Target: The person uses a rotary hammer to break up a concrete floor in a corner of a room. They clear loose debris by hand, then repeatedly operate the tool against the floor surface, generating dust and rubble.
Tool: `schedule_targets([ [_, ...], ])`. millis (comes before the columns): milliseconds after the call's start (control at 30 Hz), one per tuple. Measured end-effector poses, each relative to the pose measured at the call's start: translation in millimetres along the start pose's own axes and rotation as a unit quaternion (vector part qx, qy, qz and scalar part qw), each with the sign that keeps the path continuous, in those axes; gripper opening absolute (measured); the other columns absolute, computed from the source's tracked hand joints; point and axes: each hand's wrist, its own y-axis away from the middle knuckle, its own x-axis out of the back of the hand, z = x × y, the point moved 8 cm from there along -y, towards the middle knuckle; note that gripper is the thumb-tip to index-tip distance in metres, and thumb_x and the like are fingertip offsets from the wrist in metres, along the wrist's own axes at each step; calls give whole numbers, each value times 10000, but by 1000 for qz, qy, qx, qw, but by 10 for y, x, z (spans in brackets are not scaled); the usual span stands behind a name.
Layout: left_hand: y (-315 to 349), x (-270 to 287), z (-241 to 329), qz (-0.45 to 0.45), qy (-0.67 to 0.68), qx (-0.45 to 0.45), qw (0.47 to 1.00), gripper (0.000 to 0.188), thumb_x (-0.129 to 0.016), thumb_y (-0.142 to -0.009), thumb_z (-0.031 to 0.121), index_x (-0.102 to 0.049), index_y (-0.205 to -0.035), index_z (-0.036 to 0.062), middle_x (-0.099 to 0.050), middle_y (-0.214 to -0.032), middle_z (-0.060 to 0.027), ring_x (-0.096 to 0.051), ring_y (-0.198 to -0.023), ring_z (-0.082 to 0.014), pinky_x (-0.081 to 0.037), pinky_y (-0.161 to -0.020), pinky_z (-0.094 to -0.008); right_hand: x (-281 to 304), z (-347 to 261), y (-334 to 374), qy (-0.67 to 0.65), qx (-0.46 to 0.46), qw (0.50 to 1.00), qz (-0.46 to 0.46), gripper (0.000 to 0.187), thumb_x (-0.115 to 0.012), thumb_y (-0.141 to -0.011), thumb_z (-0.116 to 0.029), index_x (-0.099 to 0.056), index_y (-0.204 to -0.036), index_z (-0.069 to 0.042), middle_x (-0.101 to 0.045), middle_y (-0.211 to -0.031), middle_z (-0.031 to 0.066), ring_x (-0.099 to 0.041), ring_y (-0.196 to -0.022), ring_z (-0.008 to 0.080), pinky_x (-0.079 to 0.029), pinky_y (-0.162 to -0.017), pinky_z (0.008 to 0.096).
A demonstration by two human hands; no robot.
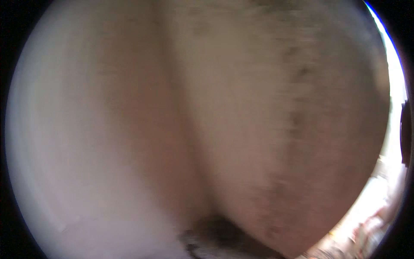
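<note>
Blurred pale-brown surface (241, 108) fills nearly the whole view, very close, a dark crease (185, 112) running down it to a dark patch (224, 233) low down. Bright strip (396, 82) at right edge. Left hand, right hand: neither made out; cannot tell whether spread or pinching. Step in hand unreadable; next move, I judge, calls for a clearer view.
</note>
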Motion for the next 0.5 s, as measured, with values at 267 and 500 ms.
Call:
schedule_targets([
  [267, 11, 273, 1409, -52, 103, -317, 941, 575, -801, -814, 472, -725, -1173, 29, -723, -1146, -159, -669, -1084, -276, -533, -920, -428, 82, -1651, 508, 56, 109, 992, -17, 284, -562, -955, -351, -634, -1010, -81, -631, -876, 77, -602, -807, 254, -503, -792, 422],
  [500, 90, 310, 1533, -76, 198, -390, 896, 581, -806, -820, 470, -721, -1189, 30, -723, -1160, -155, -666, -1100, -259, -531, -930, -430, 297, -1876, 1053, 54, 201, 976, 69, 290, -553, -964, -344, -639, -1038, -77, -643, -899, 87, -616, -834, 258, -509, -813, 420],
])
